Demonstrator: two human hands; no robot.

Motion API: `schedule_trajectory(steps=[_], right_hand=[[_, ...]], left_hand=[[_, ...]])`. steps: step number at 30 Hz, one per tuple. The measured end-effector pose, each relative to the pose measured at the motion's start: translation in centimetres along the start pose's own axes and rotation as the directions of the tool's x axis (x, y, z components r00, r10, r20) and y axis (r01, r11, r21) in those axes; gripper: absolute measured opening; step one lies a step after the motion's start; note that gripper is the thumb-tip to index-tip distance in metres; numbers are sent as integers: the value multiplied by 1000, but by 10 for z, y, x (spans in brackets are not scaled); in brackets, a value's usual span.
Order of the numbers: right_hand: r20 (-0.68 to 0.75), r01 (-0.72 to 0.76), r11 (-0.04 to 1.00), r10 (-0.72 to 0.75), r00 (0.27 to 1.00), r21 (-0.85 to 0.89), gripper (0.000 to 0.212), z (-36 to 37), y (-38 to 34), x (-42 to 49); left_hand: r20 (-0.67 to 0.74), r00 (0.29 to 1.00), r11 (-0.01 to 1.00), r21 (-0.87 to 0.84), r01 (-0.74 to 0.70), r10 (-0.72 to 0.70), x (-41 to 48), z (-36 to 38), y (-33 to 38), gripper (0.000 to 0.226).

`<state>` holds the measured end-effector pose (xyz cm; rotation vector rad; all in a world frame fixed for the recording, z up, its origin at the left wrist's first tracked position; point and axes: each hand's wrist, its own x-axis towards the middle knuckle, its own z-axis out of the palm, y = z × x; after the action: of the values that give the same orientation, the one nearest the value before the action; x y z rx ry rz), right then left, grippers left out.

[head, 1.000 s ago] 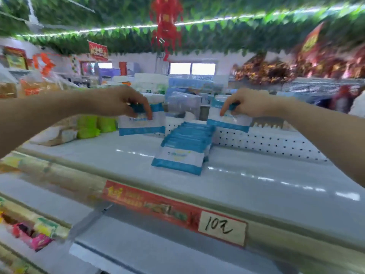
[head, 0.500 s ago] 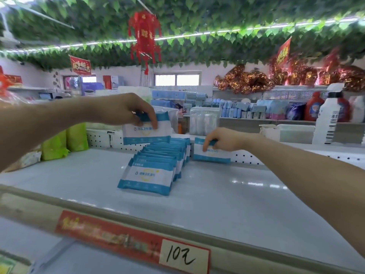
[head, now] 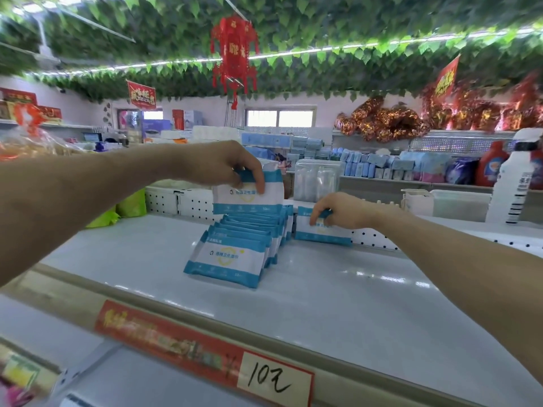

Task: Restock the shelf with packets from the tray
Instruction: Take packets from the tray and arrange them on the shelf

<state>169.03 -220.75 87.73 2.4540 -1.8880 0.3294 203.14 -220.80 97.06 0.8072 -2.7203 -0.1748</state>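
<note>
Already shelved: a row of flat white plastic packets with blue bands (head: 232, 254) leans front to back near the middle of the white metal shelf (head: 367, 304). The packets overlap like tiles, and the back end is close to the perforated white back panel (head: 191, 205).
Left hand: the left hand (head: 217, 167) holds one more blue-banded white packet (head: 249, 201) upright in the air, above the back end of the row. Its fingers (head: 258, 183) curl over the top edge and pinch it.
Right hand: the right hand (head: 340, 214) grips a second blue-banded packet (head: 321, 232). This one appears to stand on the shelf just right of the row, against the back panel. The fingers (head: 318, 214) are hooked over its top edge, not yet let go.
Step in hand: most likely setting down both packets. The right one looks all but placed, perhaps starting a new row, and the left one has yet to come down.
Done: one row is laid out.
Left: wide stretches of bare shelf lie to the right of and in front of the row, so the restocking looks to be at an early stage.
Tray: the tray is not in view, so the number of packets remaining cannot be told.
Nearby: light green bags (head: 129, 205) sit at the far left of the shelf. A red price strip (head: 176, 345) runs along its front edge.
</note>
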Motion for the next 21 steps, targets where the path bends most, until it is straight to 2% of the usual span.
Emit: schedule_trajectory(steps=[15,21], right_hand=[[-94,-4,1000,1,996,-30,40,-8,10,-6],[-126,-25,997,16,992,-70,45,-27,21,-26]], left_hand=[[24,999,997,-64,-34,35,26,11,-3,45],[-1,994,991,-80,-111,112,59,26,16,46]])
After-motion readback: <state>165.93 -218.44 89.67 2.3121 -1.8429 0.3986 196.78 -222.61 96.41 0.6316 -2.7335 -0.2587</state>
